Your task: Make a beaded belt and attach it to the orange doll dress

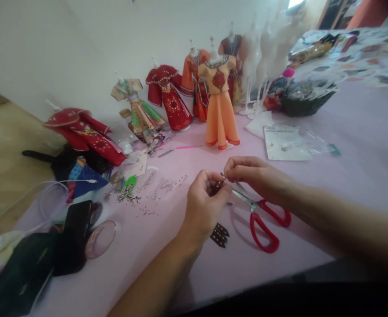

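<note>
My left hand [204,204] pinches a small dark brown beaded strip [217,186] between thumb and fingers. Right beside it, my right hand [246,172] has its fingertips pressed together at the strip's upper end; what they hold is too small to make out. Red-handled scissors [253,206] lie on the table under and beside my right hand, blades pointing to the strip. More dark strips with light dots [219,235] lie below my left hand. Loose coloured beads [127,195] are scattered to the left around a green scoop [131,181].
Dressed miniature forms, one in an orange dress [222,116], stand along the wall. A dark basket [308,99] and a white card [286,143] lie right. A black phone [78,224], clear ring [101,239] and white cable [31,187] are left.
</note>
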{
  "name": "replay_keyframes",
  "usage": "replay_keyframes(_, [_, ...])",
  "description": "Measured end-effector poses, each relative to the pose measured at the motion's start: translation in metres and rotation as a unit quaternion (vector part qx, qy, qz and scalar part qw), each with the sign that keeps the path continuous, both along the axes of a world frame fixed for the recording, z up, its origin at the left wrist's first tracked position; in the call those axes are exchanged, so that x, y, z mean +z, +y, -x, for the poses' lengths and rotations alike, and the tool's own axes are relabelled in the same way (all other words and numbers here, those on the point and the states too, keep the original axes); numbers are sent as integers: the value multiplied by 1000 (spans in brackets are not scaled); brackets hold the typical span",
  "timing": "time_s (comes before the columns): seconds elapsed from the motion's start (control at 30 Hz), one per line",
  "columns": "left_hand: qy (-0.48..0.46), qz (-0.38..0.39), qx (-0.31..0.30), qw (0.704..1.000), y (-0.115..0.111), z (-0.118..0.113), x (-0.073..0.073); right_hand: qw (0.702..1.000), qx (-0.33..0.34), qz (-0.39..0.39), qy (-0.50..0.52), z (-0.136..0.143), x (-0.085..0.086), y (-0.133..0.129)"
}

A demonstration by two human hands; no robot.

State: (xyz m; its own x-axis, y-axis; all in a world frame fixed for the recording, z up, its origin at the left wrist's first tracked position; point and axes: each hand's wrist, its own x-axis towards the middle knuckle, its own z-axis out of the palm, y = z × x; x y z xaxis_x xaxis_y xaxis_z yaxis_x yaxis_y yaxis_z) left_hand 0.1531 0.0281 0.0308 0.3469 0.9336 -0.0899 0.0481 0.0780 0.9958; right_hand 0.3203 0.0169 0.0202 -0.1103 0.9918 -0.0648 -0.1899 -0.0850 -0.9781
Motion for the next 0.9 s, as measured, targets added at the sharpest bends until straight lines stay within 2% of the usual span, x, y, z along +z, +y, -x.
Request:
replay_keyframes(0.1, [2, 2, 13, 1000, 2, 2, 0, 999, -36, -10, 33, -4, 1, 2])
replay_keyframes(0.3, [-4, 6, 25, 1000, 7, 3, 1, 997, -27, 24, 73, -12, -3, 6])
replay_keyframes(0.4, [-13, 5, 26, 1000, 8, 3, 1, 998, -20, 31, 50, -18, -2, 7])
replay_keyframes(0.6, [-11, 0, 25, 1000, 7, 4, 0, 996, 81, 3, -45, -27, 2, 7])
replay_keyframes(0.9, [-10, -7, 21, 1000, 4, 2, 1, 995, 80, -9, -59, -26, -1, 7])
